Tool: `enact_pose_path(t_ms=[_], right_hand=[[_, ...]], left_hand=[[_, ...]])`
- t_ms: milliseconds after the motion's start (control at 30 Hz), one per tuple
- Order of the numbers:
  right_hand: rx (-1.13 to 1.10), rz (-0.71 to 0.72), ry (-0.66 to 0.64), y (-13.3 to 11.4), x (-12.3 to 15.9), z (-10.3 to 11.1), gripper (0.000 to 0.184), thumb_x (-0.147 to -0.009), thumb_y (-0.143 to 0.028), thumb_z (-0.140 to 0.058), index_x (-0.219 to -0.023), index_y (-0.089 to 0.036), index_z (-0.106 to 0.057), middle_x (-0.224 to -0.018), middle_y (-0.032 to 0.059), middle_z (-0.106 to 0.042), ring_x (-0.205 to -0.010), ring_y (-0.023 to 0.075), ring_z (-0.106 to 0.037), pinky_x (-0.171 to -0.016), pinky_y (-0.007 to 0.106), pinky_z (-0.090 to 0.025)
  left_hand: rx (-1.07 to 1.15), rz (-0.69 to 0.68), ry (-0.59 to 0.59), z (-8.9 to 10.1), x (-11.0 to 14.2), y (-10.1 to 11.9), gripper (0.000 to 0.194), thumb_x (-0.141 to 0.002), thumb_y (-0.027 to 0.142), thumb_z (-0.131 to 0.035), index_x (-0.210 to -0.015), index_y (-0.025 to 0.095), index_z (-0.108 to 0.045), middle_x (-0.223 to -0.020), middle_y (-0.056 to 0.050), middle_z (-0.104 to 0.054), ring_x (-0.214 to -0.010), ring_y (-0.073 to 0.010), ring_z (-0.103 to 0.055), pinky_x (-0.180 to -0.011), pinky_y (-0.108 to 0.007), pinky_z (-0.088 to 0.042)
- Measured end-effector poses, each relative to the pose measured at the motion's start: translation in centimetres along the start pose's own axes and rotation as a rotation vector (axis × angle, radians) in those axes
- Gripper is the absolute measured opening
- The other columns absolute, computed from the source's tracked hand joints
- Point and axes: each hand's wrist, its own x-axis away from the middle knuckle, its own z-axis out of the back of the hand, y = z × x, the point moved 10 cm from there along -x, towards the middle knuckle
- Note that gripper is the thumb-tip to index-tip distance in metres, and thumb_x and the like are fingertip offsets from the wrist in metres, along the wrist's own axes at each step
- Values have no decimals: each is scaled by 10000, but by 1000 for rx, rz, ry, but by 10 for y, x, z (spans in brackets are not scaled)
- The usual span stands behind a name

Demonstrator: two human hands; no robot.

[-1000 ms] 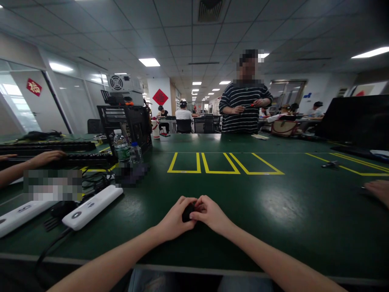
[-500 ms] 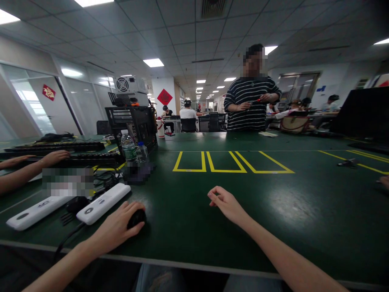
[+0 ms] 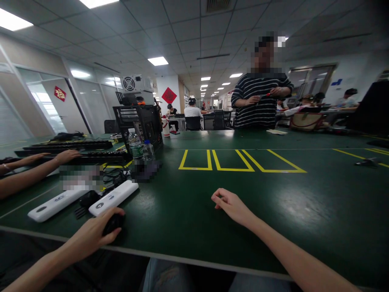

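My left hand (image 3: 96, 230) is wrapped round a rounded black computer mouse (image 3: 113, 224) near the table's front edge. The fingers cover part of the mouse. It lies just in front of a white power strip (image 3: 114, 197). Over the middle of the green table (image 3: 173, 215), my right hand (image 3: 233, 206) is closed, thumb and fingertips drawn together. Whether something small sits in that pinch cannot be made out.
Yellow tape outlines (image 3: 194, 168) mark the table ahead. At left are another white strip (image 3: 56, 204), keyboards (image 3: 94, 157), a co-worker's hands (image 3: 68, 155), bottles (image 3: 135, 144) and a computer case (image 3: 138, 117). A person in a striped shirt (image 3: 258, 101) stands across the table.
Both hands were together on the mouse. My left hand has carried it left, beside the power strip, while my right hand came away and stays closed near the middle. The view has turned slightly left.
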Motion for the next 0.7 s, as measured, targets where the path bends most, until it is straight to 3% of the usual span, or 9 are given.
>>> enact_pose_path(t_ms=[100,200,367,467,567,700], right_hand=[[35,17,-23,-4,-2,-8,283,-784,-437,-403,-827,-189,-530,-799,14,-556,-689,136,-550,-605,261,-424],[41,15,-30,-5,-9,-14,280,-784,-427,-412,-849,-184,-536,-815,16,-566,-697,133,-549,-616,257,-432],[-110,-56,88,3,-33,0,286,-752,-380,-494,-968,-196,-529,-966,44,-573,-867,165,-541,-731,272,-432],[-307,-153,126,17,-47,9,253,-757,-321,-505,-943,-153,-541,-970,73,-579,-890,175,-543,-756,281,-441],[-465,-208,110,28,-52,10,220,-732,-275,-548,-904,-139,-547,-935,74,-593,-868,177,-558,-762,296,-451],[-553,-230,109,39,-51,11,285,-691,-265,-595,-943,-151,-527,-958,73,-581,-885,188,-557,-781,326,-447]], left_hand=[[23,-53,-7,-9,-24,31,329,-733,377,-448,-1021,218,-426,-937,-22,-569,-813,-193,-558,-718,-264,-408],[56,-118,-14,-25,-69,72,309,-721,363,-458,-994,220,-428,-878,-6,-563,-738,-173,-560,-677,-260,-409],[80,-323,11,-54,-151,169,327,-698,359,-502,-990,240,-414,-948,-1,-536,-765,-172,-553,-664,-260,-414],[88,-421,51,-66,-178,218,329,-690,340,-518,-979,227,-409,-949,-12,-528,-763,-176,-550,-659,-269,-418],[114,-453,88,-70,-187,241,348,-684,323,-535,-989,224,-403,-967,-17,-512,-785,-178,-545,-671,-281,-421],[143,-445,122,-71,-183,244,361,-688,313,-546,-1007,227,-399,-987,-12,-492,-789,-167,-542,-664,-276,-430]])
